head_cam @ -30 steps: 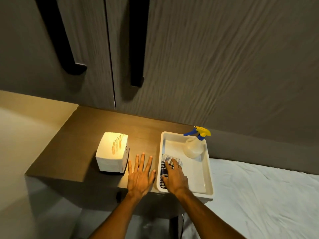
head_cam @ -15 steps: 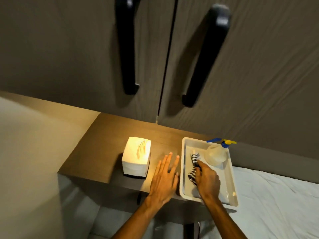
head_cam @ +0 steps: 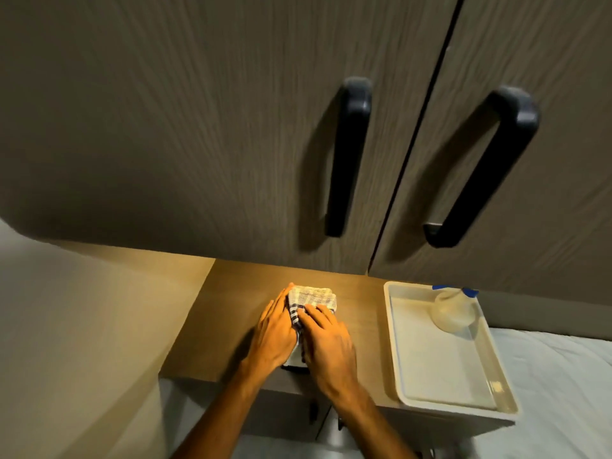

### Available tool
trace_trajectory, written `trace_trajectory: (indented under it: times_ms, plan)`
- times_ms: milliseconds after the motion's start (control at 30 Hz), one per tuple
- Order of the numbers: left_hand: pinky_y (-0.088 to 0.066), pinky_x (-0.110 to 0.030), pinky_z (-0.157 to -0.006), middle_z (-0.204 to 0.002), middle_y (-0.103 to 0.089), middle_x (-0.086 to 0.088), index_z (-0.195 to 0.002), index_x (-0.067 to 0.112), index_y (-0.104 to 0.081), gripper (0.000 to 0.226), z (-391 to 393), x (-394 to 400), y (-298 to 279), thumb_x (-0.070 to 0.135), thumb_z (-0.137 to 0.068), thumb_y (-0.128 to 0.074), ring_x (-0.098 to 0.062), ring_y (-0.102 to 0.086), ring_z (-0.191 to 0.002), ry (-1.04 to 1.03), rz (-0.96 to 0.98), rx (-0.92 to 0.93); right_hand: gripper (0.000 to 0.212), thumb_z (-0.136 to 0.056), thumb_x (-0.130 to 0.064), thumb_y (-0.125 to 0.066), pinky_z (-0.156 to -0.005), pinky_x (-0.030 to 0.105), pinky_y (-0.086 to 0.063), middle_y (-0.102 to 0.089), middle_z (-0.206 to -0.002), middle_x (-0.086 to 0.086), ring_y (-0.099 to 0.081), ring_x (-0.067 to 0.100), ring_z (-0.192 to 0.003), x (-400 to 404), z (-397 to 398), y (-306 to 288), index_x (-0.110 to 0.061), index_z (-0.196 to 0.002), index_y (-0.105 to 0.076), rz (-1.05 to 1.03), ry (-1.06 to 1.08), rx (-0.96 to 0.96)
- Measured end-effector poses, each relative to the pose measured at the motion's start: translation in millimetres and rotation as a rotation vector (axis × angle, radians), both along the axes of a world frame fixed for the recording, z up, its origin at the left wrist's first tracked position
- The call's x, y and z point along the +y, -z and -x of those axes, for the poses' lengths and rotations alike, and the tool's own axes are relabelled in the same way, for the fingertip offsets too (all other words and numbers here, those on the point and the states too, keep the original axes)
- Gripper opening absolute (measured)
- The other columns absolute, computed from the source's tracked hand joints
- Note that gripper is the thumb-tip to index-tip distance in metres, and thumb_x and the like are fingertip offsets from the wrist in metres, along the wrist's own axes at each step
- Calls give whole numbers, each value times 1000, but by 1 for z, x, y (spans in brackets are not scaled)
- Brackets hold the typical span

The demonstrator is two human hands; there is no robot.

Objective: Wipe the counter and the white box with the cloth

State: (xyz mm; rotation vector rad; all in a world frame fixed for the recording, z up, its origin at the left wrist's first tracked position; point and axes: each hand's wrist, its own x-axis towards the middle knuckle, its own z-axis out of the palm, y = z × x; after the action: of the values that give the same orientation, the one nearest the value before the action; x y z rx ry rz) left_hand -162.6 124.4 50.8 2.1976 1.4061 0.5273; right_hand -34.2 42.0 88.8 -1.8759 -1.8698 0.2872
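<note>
The checked cloth (head_cam: 314, 298) lies spread over the top of the white box (head_cam: 292, 356), which stands on the brown counter (head_cam: 225, 326). Only a thin sliver of the box shows between my wrists. My right hand (head_cam: 326, 346) presses down on the cloth with its fingers over the cloth's near part. Against the box's left side rests my left hand (head_cam: 275, 332), fingers together, holding it steady.
A white tray (head_cam: 388, 313) sits on the counter's right end with a spray bottle (head_cam: 452, 314) in its far corner. Cabinet doors with black handles (head_cam: 347, 154) hang above. White bedding (head_cam: 563, 392) lies to the right, a pale wall to the left.
My right hand has carried the cloth out of the tray and laid it on the white box. My left hand has moved from the counter to the box's side. The view has shifted left.
</note>
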Motion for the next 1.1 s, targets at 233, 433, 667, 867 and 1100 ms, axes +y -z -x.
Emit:
trace_trajectory:
  times_ms: [233, 433, 667, 867, 1100]
  plan:
    - [-40, -60, -115, -150, -51, -21, -146, 1, -46, 62, 2, 2, 13, 35, -98, -28, -36, -49, -140, 60, -251, 129, 61, -102, -40, -46, -124, 38, -27, -15, -166, -9, -5, 15, -154, 22, -2, 6, -29, -156, -20, 69, 122, 99]
    - [-21, -51, -126, -164, -31, -10, -156, 7, -27, 65, 2, 1, 19, 28, -97, -43, -27, -28, -153, 2, -173, 47, 77, -96, -36, -60, -122, 39, -24, -5, -165, -13, 2, 14, -154, -22, 22, 28, -33, -155, -11, 74, 123, 78]
    - [-15, -55, -128, -167, -20, -13, -157, 6, -23, 61, 1, 1, 14, 30, -103, -37, -29, -19, -156, 73, -211, 233, 57, -105, -38, -40, -124, 40, -27, -12, -166, -12, -8, 13, -154, 23, -4, 5, -31, -156, -17, 89, 147, 153]
    - [-10, -57, -128, -166, -19, -11, -156, 6, -26, 64, 1, 0, 8, 34, -102, -45, -28, -18, -156, 66, -222, 228, 73, -99, -24, -58, -124, 40, -27, -4, -166, -13, -2, 12, -154, -17, 19, 32, -29, -157, -12, 75, 219, 118]
    - [-9, -57, -128, -166, -25, -16, -157, 7, -26, 75, 2, 2, 6, 42, -94, -5, -30, -18, -156, 113, -216, 317, 60, -104, -36, -42, -123, 36, -25, -8, -166, -9, -7, 15, -154, 29, 3, 1, -28, -157, -14, 125, 146, 91]
